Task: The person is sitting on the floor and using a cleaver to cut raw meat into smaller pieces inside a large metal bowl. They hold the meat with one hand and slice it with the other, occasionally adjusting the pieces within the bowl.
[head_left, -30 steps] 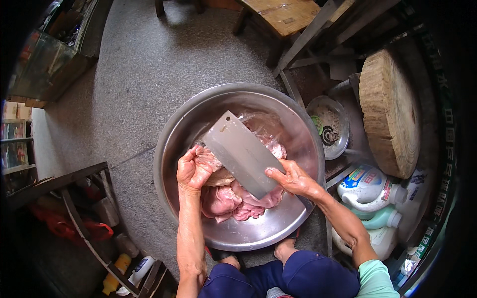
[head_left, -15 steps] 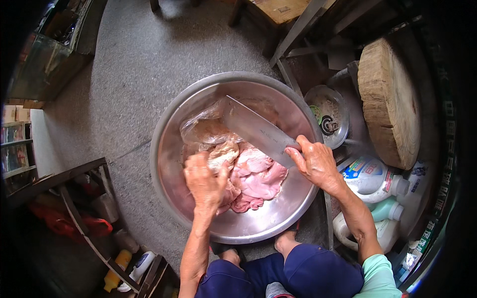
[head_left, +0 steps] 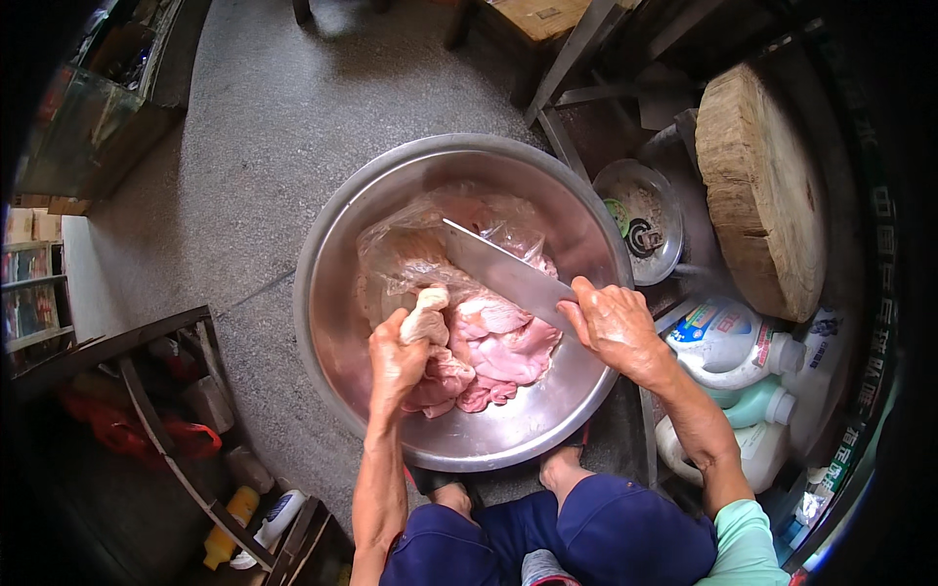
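Observation:
A wide metal basin (head_left: 532, 444) stands on the floor before my knees. Soft pink raw meat (head_left: 503, 337), looking like offal, lies folded inside it. My left hand (head_left: 396, 356) is closed on a pale, whitish fold of that meat (head_left: 427, 317) at the left of the heap. A clear plastic bag (head_left: 401, 249) rests on the far side, partly over the meat. Held by its handle in my right hand (head_left: 616, 327), a broad cleaver (head_left: 503, 269) slants toward the far left above the meat and bag. My fingers hide most of the handle.
To the right are a clear bowl (head_left: 653, 210) with scraps, a thick round chopping block (head_left: 752, 186) on edge, and several plastic jugs (head_left: 723, 337). A wooden shelf (head_left: 161, 410) with bottles stands at the near left. Grey floor (head_left: 254, 146) stretches beyond the basin.
My left hand has gone from lying over the meat to gripping a pale fold and lifting it. The cleaver has dropped a little and its blade is turned more edge-on.

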Tool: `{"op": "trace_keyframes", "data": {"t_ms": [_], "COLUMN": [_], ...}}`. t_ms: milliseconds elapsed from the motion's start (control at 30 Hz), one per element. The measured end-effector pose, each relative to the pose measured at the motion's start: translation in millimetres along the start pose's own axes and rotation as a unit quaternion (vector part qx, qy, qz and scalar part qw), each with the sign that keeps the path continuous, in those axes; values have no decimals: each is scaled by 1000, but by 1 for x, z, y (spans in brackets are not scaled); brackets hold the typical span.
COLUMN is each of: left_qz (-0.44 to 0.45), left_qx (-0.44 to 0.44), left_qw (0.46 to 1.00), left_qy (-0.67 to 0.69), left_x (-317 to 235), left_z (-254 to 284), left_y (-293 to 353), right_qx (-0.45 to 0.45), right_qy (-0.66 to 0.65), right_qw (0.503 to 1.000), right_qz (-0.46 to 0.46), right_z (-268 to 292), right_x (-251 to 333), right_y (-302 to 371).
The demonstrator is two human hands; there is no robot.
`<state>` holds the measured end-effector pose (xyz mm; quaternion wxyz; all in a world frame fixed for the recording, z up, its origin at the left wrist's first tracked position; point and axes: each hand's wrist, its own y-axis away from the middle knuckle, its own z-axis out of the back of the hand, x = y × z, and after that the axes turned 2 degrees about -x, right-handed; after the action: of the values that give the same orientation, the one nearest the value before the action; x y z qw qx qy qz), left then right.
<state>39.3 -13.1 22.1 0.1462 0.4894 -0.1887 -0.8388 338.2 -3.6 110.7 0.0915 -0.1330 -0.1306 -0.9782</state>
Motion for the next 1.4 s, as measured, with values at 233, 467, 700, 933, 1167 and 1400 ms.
{"op": "trace_keyframes", "data": {"t_ms": [233, 467, 700, 933, 1167, 1400], "left_qz": [100, 85, 69, 92, 142, 147], "left_qx": [139, 164, 228, 253, 231, 256], "left_qw": [826, 799, 799, 780, 777, 758], "left_qy": [536, 572, 552, 565, 568, 581], "left_x": [-19, -16, 4, 4, 6, 5], "left_z": [30, 19, 30, 31, 19, 15], "left_y": [16, 2, -19, -21, -17, -22], "right_qx": [37, 43, 14, 26, 14, -5], "right_qy": [-13, -155, -97, -78, -95, -77], "right_qw": [999, 987, 994, 992, 992, 995], "right_qz": [-37, -22, 57, 97, 80, 69], "right_z": [31, 53, 61, 48, 42, 34], "right_x": [5, 32, 43, 32, 9, -6], "right_y": [2, 6, 5, -8, -20, -36]}}
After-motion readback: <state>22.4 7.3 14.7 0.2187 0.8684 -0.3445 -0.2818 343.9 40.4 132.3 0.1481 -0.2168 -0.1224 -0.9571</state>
